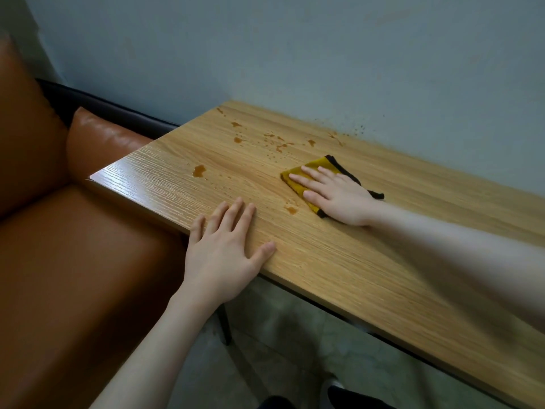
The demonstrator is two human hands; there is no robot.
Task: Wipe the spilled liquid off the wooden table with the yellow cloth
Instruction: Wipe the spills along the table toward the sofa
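The right hand (339, 196) lies flat, fingers spread, pressing the yellow cloth (298, 180) — the nearest brown drop (291, 210) sits just left of it, toward the left hand (227, 249).

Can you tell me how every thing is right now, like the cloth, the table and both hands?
yellow cloth: folded, flat on the table, pressed under the right hand.
wooden table: still dotted with brown drops.
spilled liquid: not yet wiped.
right hand: open, flat on the cloth.
left hand: open, flat at the table's edge.
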